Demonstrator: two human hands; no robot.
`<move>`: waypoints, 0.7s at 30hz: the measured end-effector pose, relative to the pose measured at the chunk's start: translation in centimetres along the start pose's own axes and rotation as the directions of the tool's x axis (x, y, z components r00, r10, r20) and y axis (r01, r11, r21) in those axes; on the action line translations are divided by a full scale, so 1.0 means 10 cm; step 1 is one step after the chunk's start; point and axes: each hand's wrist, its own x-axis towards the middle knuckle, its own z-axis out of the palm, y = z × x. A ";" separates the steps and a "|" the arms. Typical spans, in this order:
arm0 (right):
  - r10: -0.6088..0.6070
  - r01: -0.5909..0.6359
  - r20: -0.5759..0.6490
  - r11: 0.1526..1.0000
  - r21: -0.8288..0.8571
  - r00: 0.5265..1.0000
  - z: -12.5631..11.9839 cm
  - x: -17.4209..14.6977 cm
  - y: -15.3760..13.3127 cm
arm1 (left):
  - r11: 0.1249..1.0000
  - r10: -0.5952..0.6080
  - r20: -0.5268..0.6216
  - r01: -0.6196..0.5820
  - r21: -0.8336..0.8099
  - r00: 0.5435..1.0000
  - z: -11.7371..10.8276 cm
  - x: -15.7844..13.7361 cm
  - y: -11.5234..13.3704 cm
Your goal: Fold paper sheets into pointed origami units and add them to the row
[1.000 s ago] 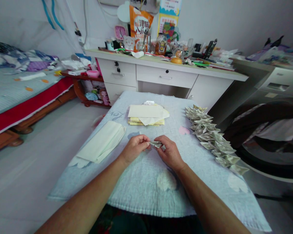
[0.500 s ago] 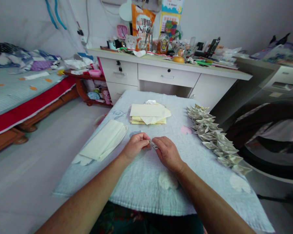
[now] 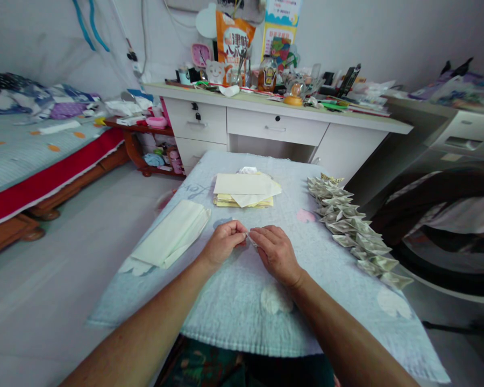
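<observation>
Between my hands is a small piece of folded paper (image 3: pixel 251 241), mostly covered by the fingers. My left hand (image 3: pixel 225 240) pinches its left end between thumb and forefinger. Over its right side my right hand (image 3: pixel 277 251) is closed, fingers bent together and gripping it. Beyond the hands lies a stack of cream and yellow paper sheets (image 3: pixel 242 184). To the left is a folded pale sheet bundle (image 3: pixel 171 234). Along the right side of the cloth-covered table (image 3: pixel 226 301) stand rows of folded paper pieces (image 3: pixel 357 231) with pointed ends.
Past the table stands a white desk (image 3: pixel 276 126) crowded with a honey-coloured jar (image 3: pixel 267 74), an orange bag (image 3: pixel 234 45) and small items. A bed (image 3: pixel 28 145) is at the left, and a front-loading washing machine (image 3: pixel 455 156) at the right.
The right fingers have shifted slightly over the folded paper, and less of it shows between the hands. Both hands stay in nearly the same place.
</observation>
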 end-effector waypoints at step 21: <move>0.303 -0.229 -0.042 0.798 0.557 0.952 -0.01 0.03 0.07 | 0.948 0.217 0.035 -0.219 0.230 0.976 -0.04 0.00 -0.09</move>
